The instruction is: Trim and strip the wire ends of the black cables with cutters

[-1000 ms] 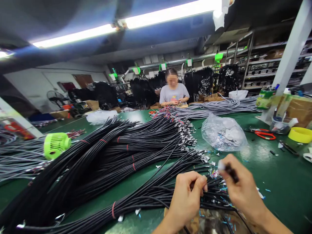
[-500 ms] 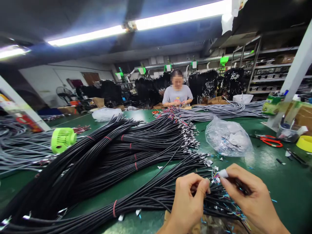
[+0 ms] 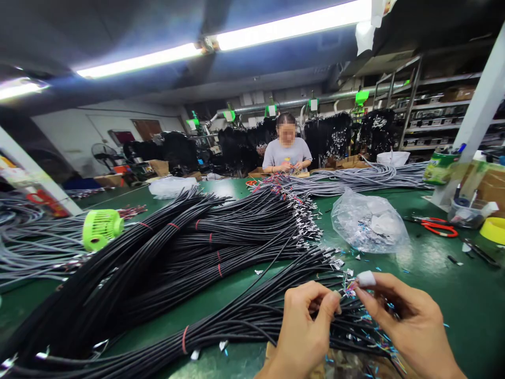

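My left hand (image 3: 310, 321) is closed, thumb and forefinger pinched on the end of a black cable, most of which the hand hides. Thin coloured wires (image 3: 350, 287) stick out of that end toward the right. At their tips is my right hand (image 3: 406, 318), its thumb and forefinger brought together on them. A white wrap covers the right forefinger's tip. Below both hands lies a bundle of black cables (image 3: 232, 322), bound by a red tie (image 3: 185, 339), with stripped ends fanned out beneath the right hand.
Larger black cable bundles (image 3: 169, 252) fill the left of the green table (image 3: 445, 279). A clear plastic bag of scraps (image 3: 371, 223), red-handled pliers (image 3: 437, 227) and yellow tape (image 3: 495, 230) lie to the right. A green fan (image 3: 102, 229) stands left. A person (image 3: 287, 150) sits opposite.
My right hand's wrapped forefinger has lifted slightly and shifted right, and its fingers have spread a little. The left hand keeps its pinch almost in place.
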`<state>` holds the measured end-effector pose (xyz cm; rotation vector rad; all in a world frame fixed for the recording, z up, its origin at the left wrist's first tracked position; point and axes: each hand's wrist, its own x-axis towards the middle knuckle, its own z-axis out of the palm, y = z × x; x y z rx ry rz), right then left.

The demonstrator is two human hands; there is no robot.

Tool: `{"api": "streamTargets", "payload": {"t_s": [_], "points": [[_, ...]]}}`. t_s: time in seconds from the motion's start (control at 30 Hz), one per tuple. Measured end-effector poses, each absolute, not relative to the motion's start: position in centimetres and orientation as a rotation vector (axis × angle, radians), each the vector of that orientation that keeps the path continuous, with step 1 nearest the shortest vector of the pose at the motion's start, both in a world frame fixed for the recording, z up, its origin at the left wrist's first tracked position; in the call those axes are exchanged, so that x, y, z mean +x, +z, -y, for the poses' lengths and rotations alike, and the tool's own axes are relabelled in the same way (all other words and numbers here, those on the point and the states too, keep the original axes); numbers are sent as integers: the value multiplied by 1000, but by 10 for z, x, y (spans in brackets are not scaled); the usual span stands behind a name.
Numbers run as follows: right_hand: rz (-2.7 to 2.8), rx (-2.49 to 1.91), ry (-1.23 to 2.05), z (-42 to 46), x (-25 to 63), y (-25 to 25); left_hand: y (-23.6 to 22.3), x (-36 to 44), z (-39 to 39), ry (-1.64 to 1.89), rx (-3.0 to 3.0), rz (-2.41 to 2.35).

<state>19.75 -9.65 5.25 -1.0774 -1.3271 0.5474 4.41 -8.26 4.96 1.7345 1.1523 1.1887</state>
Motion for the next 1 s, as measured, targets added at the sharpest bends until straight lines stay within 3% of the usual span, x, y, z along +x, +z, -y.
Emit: {"api": "streamTargets", "payload": {"t_s": [0.13,0.37,0.6,1.0], "points": [[1406,-1052,659,90,200,50,47,44,81,1155,1716,-1098],[1273,-1052,1130,85,202,45,46,42,80,1105,1712,-1037],[1373,-1192,735,86,207,45,42,47,78,1090,1751,-1104],[1289,-1194,424,77,235,59,13,34,37,956,2077,-1407]]}}
